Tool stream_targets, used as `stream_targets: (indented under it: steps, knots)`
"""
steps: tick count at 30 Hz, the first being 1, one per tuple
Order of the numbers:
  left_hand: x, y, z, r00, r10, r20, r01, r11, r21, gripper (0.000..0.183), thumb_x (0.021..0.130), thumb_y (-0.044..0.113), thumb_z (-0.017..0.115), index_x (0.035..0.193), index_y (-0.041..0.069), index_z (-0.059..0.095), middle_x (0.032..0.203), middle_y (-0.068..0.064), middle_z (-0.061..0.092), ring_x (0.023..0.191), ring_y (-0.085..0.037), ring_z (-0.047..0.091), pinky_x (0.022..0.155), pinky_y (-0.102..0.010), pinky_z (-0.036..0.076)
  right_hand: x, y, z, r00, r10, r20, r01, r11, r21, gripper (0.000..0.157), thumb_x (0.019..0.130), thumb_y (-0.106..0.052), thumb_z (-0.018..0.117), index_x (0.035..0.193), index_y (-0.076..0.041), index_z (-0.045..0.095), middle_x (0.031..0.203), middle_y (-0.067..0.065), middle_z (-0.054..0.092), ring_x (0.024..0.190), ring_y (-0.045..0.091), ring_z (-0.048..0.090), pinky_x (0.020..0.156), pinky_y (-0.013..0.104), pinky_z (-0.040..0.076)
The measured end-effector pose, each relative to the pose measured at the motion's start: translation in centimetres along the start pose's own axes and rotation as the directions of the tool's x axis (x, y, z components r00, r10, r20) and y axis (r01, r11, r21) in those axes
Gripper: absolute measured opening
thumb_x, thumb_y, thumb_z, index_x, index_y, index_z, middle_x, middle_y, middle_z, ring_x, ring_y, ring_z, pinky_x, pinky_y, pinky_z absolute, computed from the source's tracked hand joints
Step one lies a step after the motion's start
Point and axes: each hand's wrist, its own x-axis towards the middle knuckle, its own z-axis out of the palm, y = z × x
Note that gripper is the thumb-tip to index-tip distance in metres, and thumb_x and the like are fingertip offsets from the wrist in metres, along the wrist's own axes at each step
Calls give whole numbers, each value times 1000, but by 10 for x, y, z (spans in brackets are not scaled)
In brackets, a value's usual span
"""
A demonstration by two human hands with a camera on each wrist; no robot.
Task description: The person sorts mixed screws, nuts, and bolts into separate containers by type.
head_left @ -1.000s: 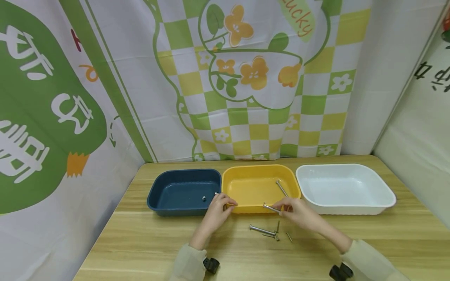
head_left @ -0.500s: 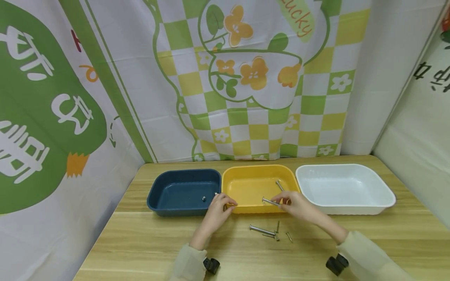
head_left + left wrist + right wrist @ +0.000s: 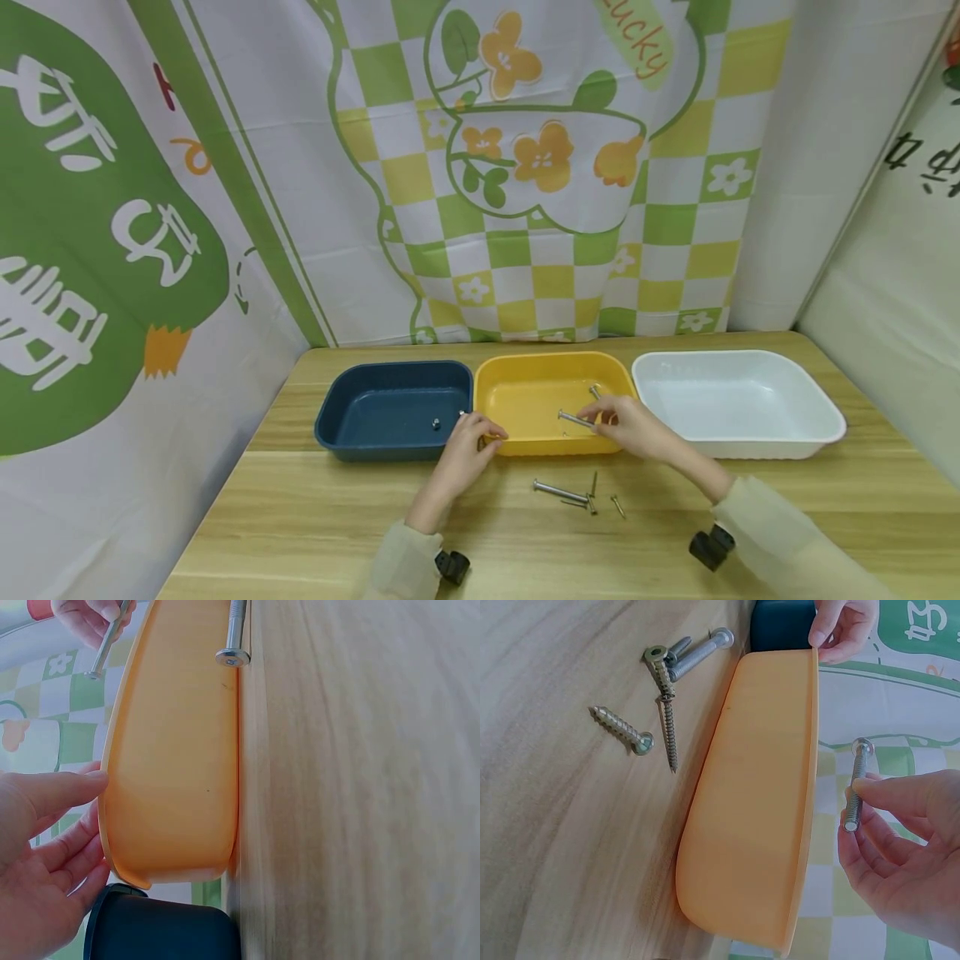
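Observation:
My right hand (image 3: 630, 427) pinches a silver bolt (image 3: 576, 418) between thumb and fingers, over the front part of the yellow tray (image 3: 525, 447). In the right wrist view the bolt (image 3: 859, 780) shows a flat round head and a threaded end. My left hand (image 3: 465, 450) holds the yellow tray's rim at its near left corner, the thumb outside and the fingers over the edge. Another bolt (image 3: 596, 392) lies inside the tray, partly hidden behind my right hand. On the table in front are a long bolt (image 3: 558, 491) and several screws (image 3: 622, 731).
A dark blue tray (image 3: 393, 455) stands against the yellow one's left side, with a small nut (image 3: 436, 424) in it and another small metal piece near my left fingers. To the right is a white tray (image 3: 738, 448). Patterned cloth (image 3: 532, 275) hangs behind the wooden table (image 3: 300, 517).
My right hand has moved up and slightly forward with the bolt, from the yellow tray's front rim to over its inside. The left hand has stayed on the rim.

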Motion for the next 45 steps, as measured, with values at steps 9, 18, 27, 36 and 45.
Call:
stream_targets:
  steps: [9, 18, 27, 36, 45]
  knots:
    - [0, 2, -1, 1000, -5, 4, 5, 1000, -1, 8, 81, 7, 62, 87, 11, 66, 86, 1, 54, 83, -20, 47, 98, -43, 30, 7, 3, 1, 1000, 9, 18, -9, 1000, 11, 18, 79, 4, 56, 95, 3, 64, 78, 10, 59, 67, 15, 51, 54, 22, 44]
    - [0, 2, -1, 1000, -14, 11, 13, 1000, 7, 8, 82, 9, 62, 88, 12, 66, 86, 2, 54, 82, -17, 46, 101, -41, 27, 11, 8, 3, 1000, 11, 23, -11, 1000, 2, 17, 79, 4, 58, 95, 3, 65, 76, 9, 59, 67, 16, 52, 56, 23, 43]
    - [0, 1, -1, 1000, -11, 11, 11, 1000, 4, 8, 82, 9, 62, 88, 12, 66, 87, 3, 54, 83, -15, 46, 101, -42, 27, 13, 10, 3, 999, 8, 34, -7, 1000, -30, 15, 80, 1, 60, 94, 3, 65, 75, 7, 58, 67, 13, 51, 56, 22, 42]
    - [0, 0, 0, 1000, -15, 9, 15, 1000, 3, 8, 82, 9, 62, 88, 13, 66, 87, 3, 54, 82, -15, 45, 97, -41, 31, 18, 14, 2, 999, -16, 35, 18, 999, -51, 15, 78, 3, 61, 92, 3, 66, 73, 5, 59, 67, 13, 51, 56, 23, 43]
    - [0, -3, 1, 1000, 1, -2, -1, 1000, -1, 7, 82, 9, 62, 87, 12, 66, 85, 3, 54, 81, -14, 45, 97, -42, 31, 21, 16, 1, 999, -4, 35, 6, 998, -63, 16, 77, 4, 61, 92, 3, 66, 77, 10, 60, 67, 12, 51, 57, 23, 43]
